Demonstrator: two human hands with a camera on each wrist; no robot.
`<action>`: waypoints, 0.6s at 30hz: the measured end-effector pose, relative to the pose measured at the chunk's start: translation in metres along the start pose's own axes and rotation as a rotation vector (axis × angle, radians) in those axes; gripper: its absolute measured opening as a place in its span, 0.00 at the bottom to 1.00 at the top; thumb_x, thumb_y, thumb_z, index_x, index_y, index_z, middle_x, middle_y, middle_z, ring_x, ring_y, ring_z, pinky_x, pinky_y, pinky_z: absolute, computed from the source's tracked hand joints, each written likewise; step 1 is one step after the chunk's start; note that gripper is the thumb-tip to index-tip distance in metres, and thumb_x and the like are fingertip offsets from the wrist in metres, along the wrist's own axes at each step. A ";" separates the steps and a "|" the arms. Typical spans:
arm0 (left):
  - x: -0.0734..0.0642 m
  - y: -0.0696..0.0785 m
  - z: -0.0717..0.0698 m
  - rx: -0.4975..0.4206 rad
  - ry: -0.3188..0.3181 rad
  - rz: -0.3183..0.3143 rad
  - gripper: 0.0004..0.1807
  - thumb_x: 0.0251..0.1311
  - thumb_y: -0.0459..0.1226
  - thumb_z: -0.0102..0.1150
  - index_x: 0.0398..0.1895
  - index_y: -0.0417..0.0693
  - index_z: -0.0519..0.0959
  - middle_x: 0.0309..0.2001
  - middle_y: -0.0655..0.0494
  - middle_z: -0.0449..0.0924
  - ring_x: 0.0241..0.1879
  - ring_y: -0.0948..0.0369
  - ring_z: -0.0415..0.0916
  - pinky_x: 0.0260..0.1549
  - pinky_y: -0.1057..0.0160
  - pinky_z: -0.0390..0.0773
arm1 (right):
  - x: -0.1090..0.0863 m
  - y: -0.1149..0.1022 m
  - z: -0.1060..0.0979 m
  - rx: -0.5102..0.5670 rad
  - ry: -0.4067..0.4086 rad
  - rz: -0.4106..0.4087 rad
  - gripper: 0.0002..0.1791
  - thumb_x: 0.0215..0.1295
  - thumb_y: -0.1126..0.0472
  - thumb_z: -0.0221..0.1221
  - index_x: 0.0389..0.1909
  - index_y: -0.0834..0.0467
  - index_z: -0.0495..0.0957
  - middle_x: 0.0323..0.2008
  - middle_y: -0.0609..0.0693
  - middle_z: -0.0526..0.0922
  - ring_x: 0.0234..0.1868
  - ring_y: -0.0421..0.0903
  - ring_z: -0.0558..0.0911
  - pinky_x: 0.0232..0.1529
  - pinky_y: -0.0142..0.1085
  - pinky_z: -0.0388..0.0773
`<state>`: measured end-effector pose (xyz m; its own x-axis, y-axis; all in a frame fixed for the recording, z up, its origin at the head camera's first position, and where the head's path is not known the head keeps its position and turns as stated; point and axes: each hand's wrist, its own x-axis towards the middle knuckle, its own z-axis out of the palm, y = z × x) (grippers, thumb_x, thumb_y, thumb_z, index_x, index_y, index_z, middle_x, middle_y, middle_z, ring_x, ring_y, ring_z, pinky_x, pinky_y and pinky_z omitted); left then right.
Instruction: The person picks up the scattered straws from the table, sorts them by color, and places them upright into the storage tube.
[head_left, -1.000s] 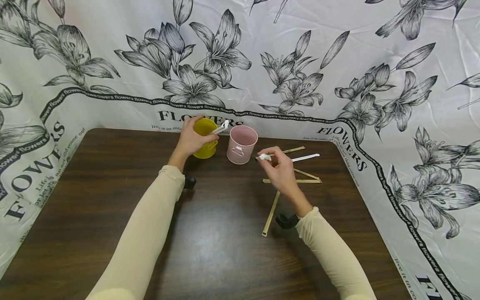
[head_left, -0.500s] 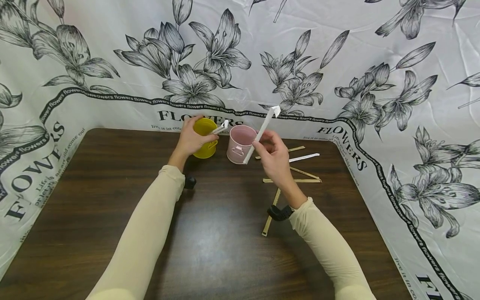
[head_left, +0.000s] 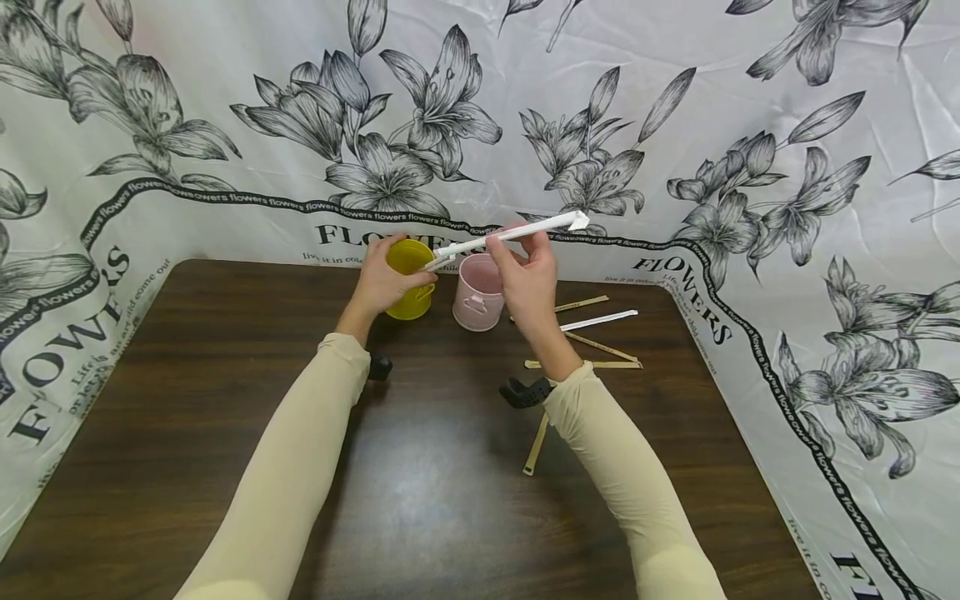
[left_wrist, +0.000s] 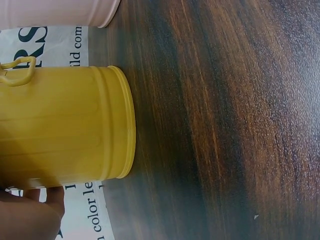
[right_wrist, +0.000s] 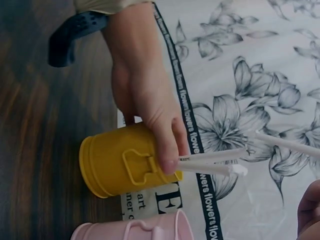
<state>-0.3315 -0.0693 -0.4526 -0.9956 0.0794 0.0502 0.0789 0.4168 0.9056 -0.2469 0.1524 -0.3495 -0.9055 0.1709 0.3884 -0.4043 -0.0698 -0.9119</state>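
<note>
My left hand (head_left: pixel 377 283) grips a small yellow bucket (head_left: pixel 412 305) at its rim, with the thumb on the near side. Two white paper-wrapped straws (right_wrist: pixel 215 156) stick out of that bucket in the right wrist view. Between the thumb and fingers of my right hand (head_left: pixel 531 287), another white wrapped straw (head_left: pixel 546 224) is pinched, slanting with its lower end toward the yellow bucket. In the head view that end appears just above the straws there; touching or apart, I cannot tell. A pink bucket (head_left: pixel 476 311) stands beside the yellow one, partly behind my right hand.
Several tan flat strips (head_left: pixel 618 364) lie on the dark wooden table (head_left: pixel 225 400) at the right. One more white wrapped straw (head_left: pixel 603 319) lies among them. A white cloth (head_left: pixel 300 221) with printed flowers hangs behind the table.
My right hand has risen from near the strips and moved left with the straw, passing over the pink bucket. The straw has swung from steep to nearly level. My left hand stays on the yellow bucket.
</note>
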 end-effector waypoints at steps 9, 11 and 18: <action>-0.002 -0.001 -0.001 0.003 0.010 -0.002 0.53 0.48 0.54 0.79 0.77 0.58 0.62 0.76 0.44 0.54 0.70 0.44 0.60 0.71 0.40 0.65 | 0.023 0.027 0.027 -0.057 0.027 0.105 0.07 0.65 0.67 0.66 0.41 0.59 0.78 0.36 0.46 0.81 0.23 0.33 0.76 0.25 0.24 0.70; -0.002 -0.002 -0.001 0.007 0.015 0.003 0.53 0.49 0.53 0.79 0.77 0.57 0.62 0.76 0.44 0.54 0.70 0.44 0.60 0.72 0.40 0.65 | 0.024 0.033 0.031 -0.109 0.004 0.122 0.08 0.66 0.66 0.66 0.42 0.59 0.78 0.37 0.47 0.81 0.23 0.33 0.76 0.24 0.24 0.70; 0.000 -0.001 0.000 0.011 0.021 0.023 0.53 0.48 0.54 0.79 0.77 0.57 0.63 0.75 0.44 0.56 0.69 0.45 0.60 0.72 0.42 0.64 | 0.023 0.044 0.034 -0.155 -0.072 0.165 0.11 0.68 0.62 0.65 0.47 0.61 0.75 0.37 0.44 0.78 0.15 0.34 0.70 0.17 0.25 0.66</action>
<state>-0.3312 -0.0697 -0.4540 -0.9943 0.0702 0.0799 0.1023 0.4247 0.8996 -0.2895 0.1201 -0.3761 -0.9668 0.0992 0.2354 -0.2302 0.0617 -0.9712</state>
